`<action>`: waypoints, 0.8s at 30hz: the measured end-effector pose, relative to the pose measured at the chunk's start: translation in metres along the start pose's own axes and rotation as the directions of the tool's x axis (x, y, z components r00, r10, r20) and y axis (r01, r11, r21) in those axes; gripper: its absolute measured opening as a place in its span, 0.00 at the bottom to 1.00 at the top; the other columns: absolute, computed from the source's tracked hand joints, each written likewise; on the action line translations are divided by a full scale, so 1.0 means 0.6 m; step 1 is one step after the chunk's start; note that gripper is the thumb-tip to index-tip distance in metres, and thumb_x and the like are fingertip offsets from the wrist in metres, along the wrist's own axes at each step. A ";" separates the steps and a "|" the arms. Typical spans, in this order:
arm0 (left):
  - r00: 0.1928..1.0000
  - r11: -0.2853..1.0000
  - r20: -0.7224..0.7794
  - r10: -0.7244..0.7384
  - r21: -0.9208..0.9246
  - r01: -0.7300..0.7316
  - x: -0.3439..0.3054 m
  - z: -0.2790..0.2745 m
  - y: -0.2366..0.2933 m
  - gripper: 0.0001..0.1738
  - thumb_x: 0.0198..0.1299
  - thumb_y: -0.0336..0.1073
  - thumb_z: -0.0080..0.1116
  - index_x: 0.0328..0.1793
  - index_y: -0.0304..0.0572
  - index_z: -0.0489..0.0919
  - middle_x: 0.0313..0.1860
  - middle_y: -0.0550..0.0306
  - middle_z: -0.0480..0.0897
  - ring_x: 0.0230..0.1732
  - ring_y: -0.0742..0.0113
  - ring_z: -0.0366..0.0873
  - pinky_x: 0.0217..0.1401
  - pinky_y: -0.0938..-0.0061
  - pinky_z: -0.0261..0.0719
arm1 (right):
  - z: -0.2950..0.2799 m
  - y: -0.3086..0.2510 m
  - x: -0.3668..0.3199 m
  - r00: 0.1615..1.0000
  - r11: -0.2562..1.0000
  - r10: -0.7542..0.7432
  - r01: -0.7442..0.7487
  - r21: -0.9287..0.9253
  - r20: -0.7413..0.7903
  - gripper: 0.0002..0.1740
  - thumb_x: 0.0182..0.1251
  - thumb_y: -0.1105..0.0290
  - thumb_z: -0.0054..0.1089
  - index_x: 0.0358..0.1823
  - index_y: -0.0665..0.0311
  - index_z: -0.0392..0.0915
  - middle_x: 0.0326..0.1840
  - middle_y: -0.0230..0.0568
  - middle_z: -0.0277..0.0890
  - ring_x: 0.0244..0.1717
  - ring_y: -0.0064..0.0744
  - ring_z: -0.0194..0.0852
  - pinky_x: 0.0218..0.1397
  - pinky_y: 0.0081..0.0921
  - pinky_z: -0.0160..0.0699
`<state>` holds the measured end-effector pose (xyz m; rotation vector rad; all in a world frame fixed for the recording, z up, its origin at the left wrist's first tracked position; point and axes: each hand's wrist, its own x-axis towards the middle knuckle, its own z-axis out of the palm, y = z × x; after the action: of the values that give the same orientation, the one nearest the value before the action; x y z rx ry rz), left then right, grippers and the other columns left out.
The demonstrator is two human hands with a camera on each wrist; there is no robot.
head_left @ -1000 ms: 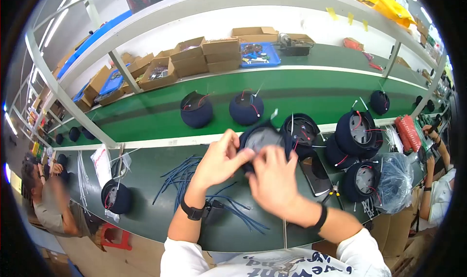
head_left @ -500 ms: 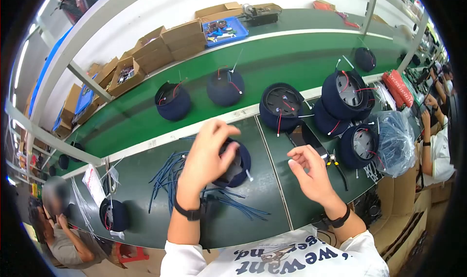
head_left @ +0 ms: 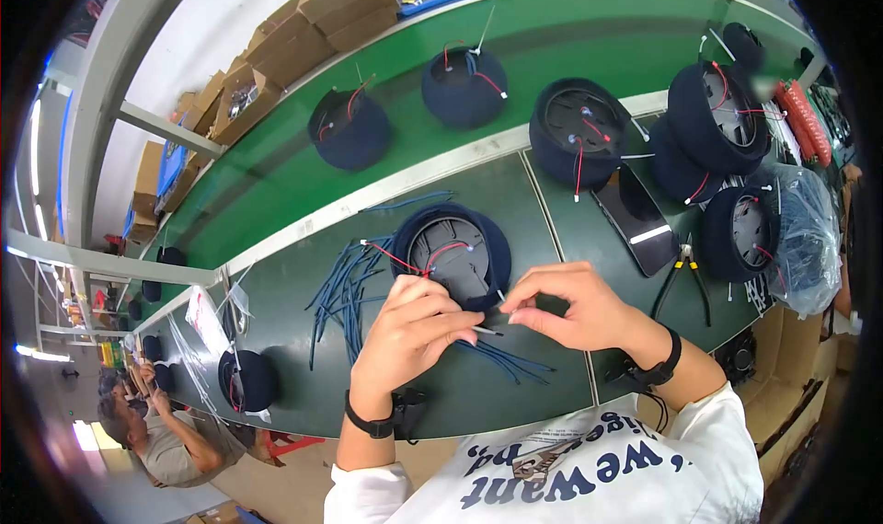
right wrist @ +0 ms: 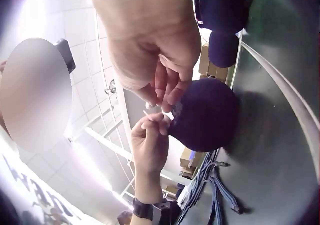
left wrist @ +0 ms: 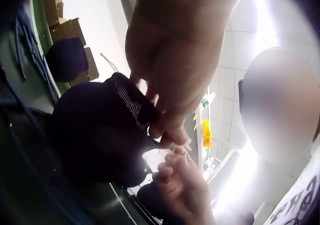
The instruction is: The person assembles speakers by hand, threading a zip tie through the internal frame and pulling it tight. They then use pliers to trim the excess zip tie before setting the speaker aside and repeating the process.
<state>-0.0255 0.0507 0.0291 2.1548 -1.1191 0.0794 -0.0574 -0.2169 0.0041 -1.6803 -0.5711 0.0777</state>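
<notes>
A navy fabric-covered round shell (head_left: 494,241) stands on the bench, its black plastic inside and red wires facing up. My left hand (head_left: 418,326) is at its near rim. Its thumb and forefinger pinch a thin pale strip (head_left: 486,331) with a dark tip. Opposite, my right hand (head_left: 575,308) has thumb and forefinger drawn close together, right by a small white tip (head_left: 501,295) at the rim. Whether it grips anything I cannot tell. In the right wrist view both hands' fingertips meet beside the shell (right wrist: 207,115); the left wrist view shows the shell (left wrist: 95,130) below the left hand.
Dark blue tubes (head_left: 340,294) lie left of and under the shell. A phone (head_left: 635,220), yellow-and-black pliers (head_left: 683,276), a plastic bag (head_left: 805,239) and several similar shells (head_left: 575,128) are on the right. White strips (head_left: 189,368) and another shell (head_left: 250,380) lie left.
The shell was first held up between both hands, then lowered to the bench under the left hand. Since then the right hand has moved left to the shell's rim.
</notes>
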 end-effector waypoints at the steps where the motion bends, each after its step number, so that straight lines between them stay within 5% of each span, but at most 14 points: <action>1: 1.000 0.999 -0.026 -0.008 -0.035 0.007 0.003 0.012 0.000 0.13 0.50 0.32 0.79 0.44 0.46 0.93 0.35 0.61 0.86 0.41 0.59 0.81 0.52 0.64 0.75 | 0.001 0.006 -0.004 0.999 0.998 0.029 -0.028 0.058 -0.018 0.08 0.71 0.79 0.70 0.49 0.67 0.87 0.43 0.43 0.90 0.43 0.33 0.92 0.49 0.28 0.88; 6: 0.997 0.999 -0.081 -0.003 -0.038 0.000 0.011 0.035 -0.001 0.10 0.53 0.30 0.79 0.43 0.44 0.92 0.33 0.61 0.86 0.36 0.59 0.80 0.45 0.66 0.73 | 0.012 0.028 -0.011 0.995 0.966 0.057 -0.034 0.256 -0.084 0.07 0.70 0.80 0.72 0.47 0.69 0.86 0.42 0.41 0.90 0.42 0.26 0.89 0.49 0.25 0.87; 21: 0.993 0.998 -0.122 0.001 -0.060 -0.009 0.010 0.045 0.000 0.09 0.56 0.30 0.78 0.42 0.41 0.90 0.36 0.62 0.86 0.39 0.61 0.81 0.42 0.67 0.74 | 0.027 0.039 -0.012 0.990 0.952 0.105 -0.072 0.299 -0.096 0.06 0.70 0.81 0.73 0.47 0.71 0.88 0.46 0.45 0.90 0.45 0.29 0.89 0.50 0.25 0.87; 24: 0.951 0.985 -0.309 -0.005 -0.168 -0.050 0.011 0.066 0.002 0.11 0.55 0.27 0.76 0.44 0.36 0.89 0.41 0.56 0.88 0.40 0.59 0.84 0.43 0.66 0.80 | 0.033 0.044 -0.007 0.986 0.979 0.045 -0.012 0.205 -0.158 0.05 0.68 0.79 0.74 0.44 0.69 0.89 0.47 0.46 0.91 0.47 0.33 0.91 0.52 0.28 0.88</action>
<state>-0.0320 0.0219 0.0022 1.8953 -0.9323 0.3081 -0.0601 -0.2026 -0.0259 -1.4797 -0.4026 0.0193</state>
